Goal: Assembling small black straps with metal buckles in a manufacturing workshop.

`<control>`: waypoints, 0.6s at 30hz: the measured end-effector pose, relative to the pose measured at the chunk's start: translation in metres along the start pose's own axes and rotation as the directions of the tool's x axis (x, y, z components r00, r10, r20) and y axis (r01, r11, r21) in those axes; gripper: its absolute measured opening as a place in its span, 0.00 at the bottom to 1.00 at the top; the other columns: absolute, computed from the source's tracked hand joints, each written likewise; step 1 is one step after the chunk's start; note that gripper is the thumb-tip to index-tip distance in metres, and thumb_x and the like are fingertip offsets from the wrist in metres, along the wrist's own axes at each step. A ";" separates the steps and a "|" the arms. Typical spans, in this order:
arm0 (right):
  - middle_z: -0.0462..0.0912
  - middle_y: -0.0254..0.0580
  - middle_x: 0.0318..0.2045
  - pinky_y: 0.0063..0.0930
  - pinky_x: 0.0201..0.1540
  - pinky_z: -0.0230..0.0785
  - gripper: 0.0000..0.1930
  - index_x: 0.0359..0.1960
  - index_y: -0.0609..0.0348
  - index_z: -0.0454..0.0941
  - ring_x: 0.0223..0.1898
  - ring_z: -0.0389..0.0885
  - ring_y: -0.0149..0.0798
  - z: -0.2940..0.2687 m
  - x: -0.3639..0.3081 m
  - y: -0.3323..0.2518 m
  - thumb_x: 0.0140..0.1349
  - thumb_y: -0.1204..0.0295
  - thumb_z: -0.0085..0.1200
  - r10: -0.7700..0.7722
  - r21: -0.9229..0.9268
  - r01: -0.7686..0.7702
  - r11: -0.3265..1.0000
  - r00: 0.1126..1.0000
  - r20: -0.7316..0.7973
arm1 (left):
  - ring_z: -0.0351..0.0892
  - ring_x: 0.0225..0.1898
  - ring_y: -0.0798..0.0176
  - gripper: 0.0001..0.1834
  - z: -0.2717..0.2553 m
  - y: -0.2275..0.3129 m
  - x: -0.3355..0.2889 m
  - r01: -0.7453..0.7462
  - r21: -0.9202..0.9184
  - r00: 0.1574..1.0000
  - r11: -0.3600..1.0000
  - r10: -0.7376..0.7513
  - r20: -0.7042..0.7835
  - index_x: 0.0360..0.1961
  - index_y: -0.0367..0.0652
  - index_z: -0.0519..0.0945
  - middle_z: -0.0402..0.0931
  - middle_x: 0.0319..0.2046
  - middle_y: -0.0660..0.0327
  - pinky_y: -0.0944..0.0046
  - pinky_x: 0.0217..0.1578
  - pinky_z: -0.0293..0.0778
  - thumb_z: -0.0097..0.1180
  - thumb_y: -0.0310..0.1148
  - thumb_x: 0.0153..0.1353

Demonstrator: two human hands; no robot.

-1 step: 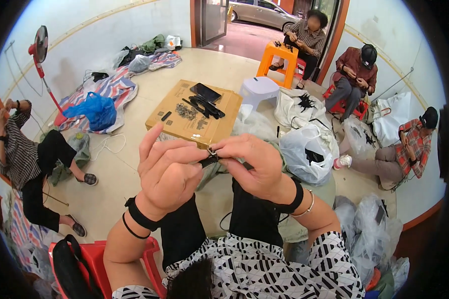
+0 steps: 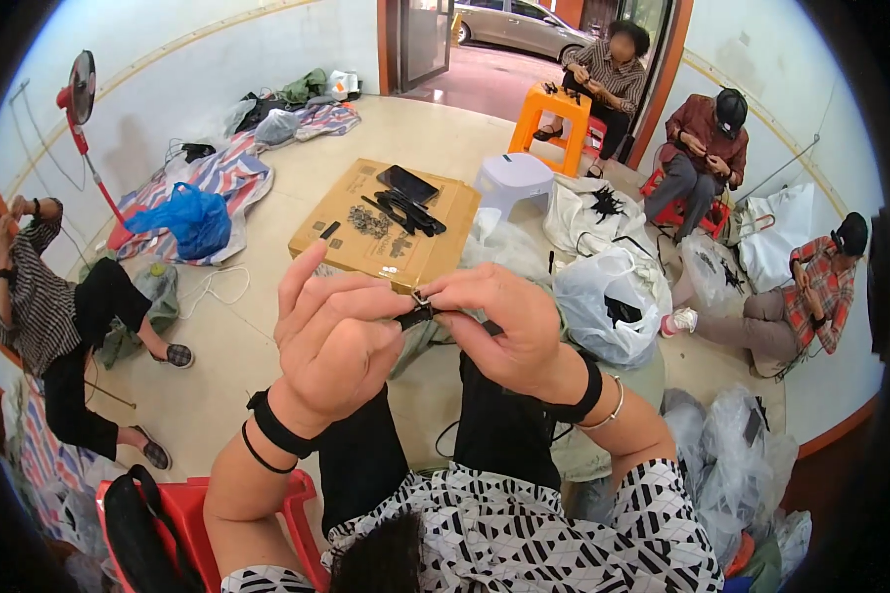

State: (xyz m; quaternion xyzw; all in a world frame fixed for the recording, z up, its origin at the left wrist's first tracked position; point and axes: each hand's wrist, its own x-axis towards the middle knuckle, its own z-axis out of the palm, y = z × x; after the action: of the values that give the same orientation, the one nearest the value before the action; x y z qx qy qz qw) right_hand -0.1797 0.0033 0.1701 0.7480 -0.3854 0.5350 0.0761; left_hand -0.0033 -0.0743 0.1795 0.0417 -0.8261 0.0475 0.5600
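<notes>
Pale tiled floor spreads out around a flat cardboard box (image 2: 381,219), with other people seated along the walls beyond it.

Nearer than the box, above the person's lap, the left hand (image 2: 331,336) and right hand (image 2: 504,321) meet, both raised with wrists bent inward. The left fingers (image 2: 302,277) fan upward while thumb and forefinger pinch a small dark strap piece (image 2: 420,314); the right fingertips clench the same piece from the other side, touching the left hand's. A tiny metal clip (image 2: 420,296) shows at its top, just this side of the box's near edge. Against the earlier frame, nothing has visibly shifted.
</notes>
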 end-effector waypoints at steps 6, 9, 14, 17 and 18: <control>0.79 0.45 0.30 0.31 0.33 0.71 0.10 0.35 0.60 0.76 0.31 0.79 0.46 -0.003 0.014 -0.007 0.49 0.81 0.56 0.112 -0.018 -0.111 0.994 0.993 0.040 | 0.77 0.36 0.61 0.11 -0.002 -0.007 0.007 0.192 -0.294 0.981 0.936 -0.185 0.052 0.27 0.44 0.70 0.79 0.31 0.63 0.51 0.52 0.66 0.58 0.19 0.47; 0.80 0.41 0.28 0.24 0.30 0.71 0.07 0.34 0.64 0.75 0.29 0.79 0.31 -0.003 0.035 -0.010 0.53 0.80 0.53 0.335 0.258 -0.343 0.903 0.939 0.075 | 0.76 0.39 0.63 0.10 -0.005 -0.011 0.025 0.353 -0.560 0.927 0.749 -0.363 0.098 0.32 0.39 0.71 0.78 0.35 0.58 0.58 0.49 0.69 0.55 0.18 0.50; 0.80 0.40 0.26 0.17 0.28 0.71 0.06 0.34 0.68 0.74 0.25 0.78 0.25 -0.004 0.066 -0.012 0.55 0.79 0.53 0.461 0.577 -0.422 0.699 0.883 0.088 | 0.75 0.43 0.68 0.14 -0.016 -0.023 0.056 0.459 -0.746 0.794 0.483 -0.599 0.100 0.48 0.32 0.70 0.76 0.39 0.56 0.71 0.46 0.69 0.49 0.22 0.59; 0.81 0.41 0.26 0.15 0.27 0.70 0.07 0.35 0.70 0.73 0.24 0.78 0.25 -0.008 0.083 -0.011 0.56 0.78 0.53 0.430 0.620 -0.364 0.695 0.902 0.047 | 0.74 0.42 0.70 0.14 -0.033 -0.031 0.063 0.485 -0.669 0.791 0.564 -0.609 0.061 0.48 0.32 0.71 0.76 0.38 0.58 0.73 0.45 0.68 0.49 0.24 0.61; 0.81 0.42 0.26 0.14 0.26 0.70 0.08 0.36 0.70 0.73 0.24 0.78 0.25 -0.010 0.088 -0.010 0.56 0.78 0.53 0.412 0.630 -0.347 0.695 0.910 0.047 | 0.74 0.40 0.70 0.14 -0.036 -0.031 0.067 0.457 -0.625 0.800 0.634 -0.599 -0.023 0.48 0.32 0.72 0.75 0.37 0.59 0.74 0.44 0.68 0.49 0.24 0.61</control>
State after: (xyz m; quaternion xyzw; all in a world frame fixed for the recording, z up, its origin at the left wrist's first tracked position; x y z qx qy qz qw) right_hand -0.1696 -0.0282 0.2528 0.6071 -0.3276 0.6719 -0.2696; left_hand 0.0086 -0.1017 0.2559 0.1013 -0.6787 -0.3741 0.6239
